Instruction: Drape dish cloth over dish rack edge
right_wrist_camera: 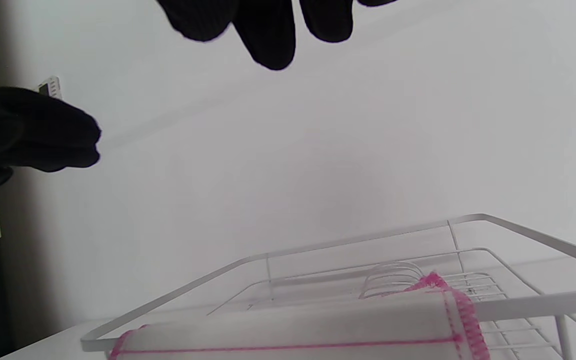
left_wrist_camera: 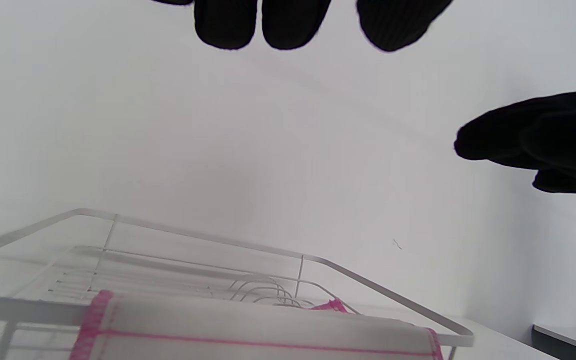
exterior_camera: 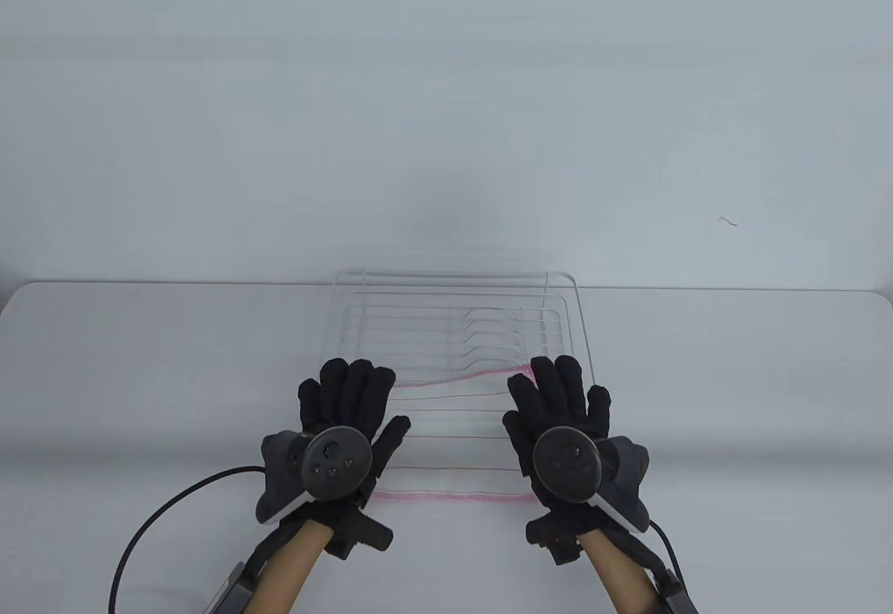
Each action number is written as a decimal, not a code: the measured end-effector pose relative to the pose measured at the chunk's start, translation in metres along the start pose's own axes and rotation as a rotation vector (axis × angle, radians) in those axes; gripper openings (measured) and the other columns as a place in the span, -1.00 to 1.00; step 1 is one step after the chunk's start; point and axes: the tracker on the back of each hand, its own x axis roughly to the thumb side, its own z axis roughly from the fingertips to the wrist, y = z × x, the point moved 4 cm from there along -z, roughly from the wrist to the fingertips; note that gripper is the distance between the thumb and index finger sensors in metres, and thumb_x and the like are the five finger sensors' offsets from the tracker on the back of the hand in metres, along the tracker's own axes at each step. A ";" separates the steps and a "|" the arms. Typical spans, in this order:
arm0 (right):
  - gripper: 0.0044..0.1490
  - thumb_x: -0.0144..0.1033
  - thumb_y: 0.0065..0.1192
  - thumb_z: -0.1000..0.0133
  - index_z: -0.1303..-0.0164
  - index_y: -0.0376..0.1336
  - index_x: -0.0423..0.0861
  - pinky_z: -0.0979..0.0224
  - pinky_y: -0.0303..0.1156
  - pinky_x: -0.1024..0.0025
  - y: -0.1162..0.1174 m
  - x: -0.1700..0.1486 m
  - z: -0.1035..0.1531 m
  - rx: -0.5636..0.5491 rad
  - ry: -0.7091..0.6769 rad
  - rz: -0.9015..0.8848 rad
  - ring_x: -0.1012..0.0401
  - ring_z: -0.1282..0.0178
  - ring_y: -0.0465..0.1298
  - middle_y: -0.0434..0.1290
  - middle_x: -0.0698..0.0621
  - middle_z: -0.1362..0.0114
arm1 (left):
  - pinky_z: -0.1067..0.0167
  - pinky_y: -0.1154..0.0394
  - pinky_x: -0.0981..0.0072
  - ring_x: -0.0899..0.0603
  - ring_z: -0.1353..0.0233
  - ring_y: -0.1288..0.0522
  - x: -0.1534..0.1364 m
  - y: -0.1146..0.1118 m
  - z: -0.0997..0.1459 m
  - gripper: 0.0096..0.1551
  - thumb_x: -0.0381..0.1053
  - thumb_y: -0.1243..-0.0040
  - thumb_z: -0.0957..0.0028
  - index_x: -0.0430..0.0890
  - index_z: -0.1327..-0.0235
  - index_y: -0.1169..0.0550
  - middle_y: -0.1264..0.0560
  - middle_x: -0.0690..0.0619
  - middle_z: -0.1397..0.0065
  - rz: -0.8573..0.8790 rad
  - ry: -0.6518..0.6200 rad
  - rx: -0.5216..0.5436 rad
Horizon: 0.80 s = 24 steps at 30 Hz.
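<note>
White and nearly featureless, the surface [exterior_camera: 139,377] is carrying a white wire dish rack [exterior_camera: 584,335] at its middle, with a plain pale wall running behind it. A white dish cloth with pink stitched edges and thin pink stripes [exterior_camera: 453,446] is lying folded over the rack's near rail, one flap hanging toward the person and the other reaching back inside the rack, where its pink hem is running unevenly across the wires.

The left hand [exterior_camera: 349,418] is hovering over the cloth's left edge with its black-gloved fingers spread wide and straight, gripping nothing. The right hand [exterior_camera: 558,412] is doing the same over the right edge, splayed flat and holding nothing. Both wrist views are showing fingertips well above the rail with air beneath them, so neither hand appears to be pressing on the fabric.

Judging from this, the drape looks essentially done. What could still go wrong is a snag: if a glove is brushing the fabric while pulling away, it could be dragging the cloth off the rail. The inner hem is also looking crooked, higher on the right, so the uneven weight may be letting it slide.
</note>
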 end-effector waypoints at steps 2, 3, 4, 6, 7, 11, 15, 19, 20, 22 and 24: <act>-0.35 -0.11 -0.14 -0.38 -0.67 0.03 -0.08 -0.56 -0.33 -0.38 0.001 0.005 0.016 -0.002 -0.014 -0.005 -0.14 -0.80 -0.21 -0.11 -0.17 -0.81 | -0.33 0.17 -0.56 -0.59 -0.61 0.05 0.008 -0.004 0.017 -0.26 0.10 0.05 -0.31 -0.27 -0.63 -0.22 -0.15 -0.43 -0.66 -0.001 -0.016 -0.013; -0.35 -0.10 -0.14 -0.38 -0.67 0.03 -0.08 -0.56 -0.34 -0.38 0.002 0.005 0.021 -0.002 -0.014 -0.007 -0.14 -0.80 -0.22 -0.12 -0.17 -0.81 | -0.33 0.18 -0.56 -0.59 -0.62 0.05 0.010 -0.006 0.021 -0.27 0.10 0.05 -0.31 -0.27 -0.64 -0.22 -0.15 -0.44 -0.66 0.001 -0.020 -0.020; -0.35 -0.10 -0.14 -0.38 -0.67 0.03 -0.07 -0.55 -0.34 -0.38 0.004 0.006 0.028 -0.003 -0.019 -0.012 -0.14 -0.80 -0.22 -0.12 -0.17 -0.81 | -0.33 0.18 -0.57 -0.59 -0.62 0.06 0.011 -0.010 0.028 -0.27 0.09 0.05 -0.32 -0.27 -0.64 -0.22 -0.15 -0.44 -0.66 0.005 -0.017 -0.028; -0.35 -0.10 -0.14 -0.38 -0.67 0.03 -0.07 -0.55 -0.34 -0.38 0.011 0.004 0.037 0.004 -0.012 -0.017 -0.14 -0.80 -0.22 -0.12 -0.17 -0.81 | -0.33 0.18 -0.57 -0.59 -0.62 0.05 0.011 -0.020 0.038 -0.27 0.09 0.05 -0.32 -0.27 -0.64 -0.22 -0.15 -0.44 -0.66 0.027 -0.017 -0.038; -0.36 -0.12 -0.16 -0.39 -0.67 0.03 -0.07 -0.55 -0.35 -0.38 0.015 0.002 0.041 0.015 -0.006 -0.019 -0.14 -0.81 -0.22 -0.12 -0.17 -0.81 | -0.33 0.17 -0.57 -0.59 -0.62 0.04 0.010 -0.026 0.043 -0.27 0.09 0.05 -0.32 -0.27 -0.63 -0.23 -0.16 -0.44 -0.66 0.042 -0.016 -0.033; -0.37 -0.13 -0.16 -0.39 -0.67 0.03 -0.07 -0.55 -0.35 -0.39 0.030 -0.005 0.053 0.035 0.013 -0.017 -0.14 -0.81 -0.22 -0.11 -0.17 -0.81 | -0.33 0.15 -0.57 -0.59 -0.61 0.01 0.007 -0.040 0.052 -0.28 0.08 0.03 -0.31 -0.27 -0.62 -0.25 -0.19 -0.43 -0.65 0.052 -0.019 -0.035; -0.36 -0.12 -0.15 -0.39 -0.67 0.03 -0.07 -0.54 -0.36 -0.39 0.046 -0.012 0.058 0.103 0.032 -0.022 -0.14 -0.80 -0.22 -0.11 -0.17 -0.81 | -0.33 0.15 -0.57 -0.59 -0.61 0.02 0.002 -0.046 0.055 -0.29 0.08 0.04 -0.31 -0.27 -0.62 -0.24 -0.18 -0.43 -0.65 0.035 -0.012 -0.058; -0.35 -0.11 -0.15 -0.39 -0.67 0.03 -0.07 -0.54 -0.36 -0.39 0.051 -0.014 0.060 0.128 0.032 -0.012 -0.15 -0.80 -0.21 -0.11 -0.17 -0.81 | -0.33 0.16 -0.57 -0.59 -0.61 0.03 -0.001 -0.050 0.057 -0.28 0.07 0.05 -0.31 -0.28 -0.62 -0.23 -0.17 -0.44 -0.65 0.055 0.000 -0.091; -0.35 -0.11 -0.15 -0.39 -0.67 0.02 -0.07 -0.54 -0.36 -0.39 0.051 -0.014 0.060 0.130 0.033 -0.013 -0.15 -0.80 -0.22 -0.11 -0.17 -0.81 | -0.32 0.16 -0.57 -0.59 -0.61 0.03 -0.001 -0.050 0.057 -0.28 0.07 0.05 -0.31 -0.28 -0.62 -0.24 -0.17 -0.44 -0.65 0.055 -0.004 -0.090; -0.35 -0.11 -0.15 -0.39 -0.67 0.03 -0.08 -0.54 -0.35 -0.40 0.051 -0.014 0.060 0.129 0.033 -0.016 -0.15 -0.80 -0.21 -0.11 -0.18 -0.81 | -0.32 0.15 -0.57 -0.59 -0.61 0.02 -0.001 -0.049 0.057 -0.28 0.07 0.05 -0.31 -0.28 -0.62 -0.24 -0.17 -0.44 -0.65 0.052 -0.003 -0.089; -0.36 -0.12 -0.16 -0.39 -0.67 0.03 -0.08 -0.54 -0.35 -0.40 0.051 -0.014 0.061 0.128 0.030 -0.018 -0.15 -0.80 -0.21 -0.11 -0.18 -0.81 | -0.32 0.15 -0.57 -0.59 -0.61 0.03 0.000 -0.050 0.057 -0.28 0.08 0.06 -0.31 -0.28 -0.62 -0.23 -0.17 -0.44 -0.65 0.063 -0.007 -0.087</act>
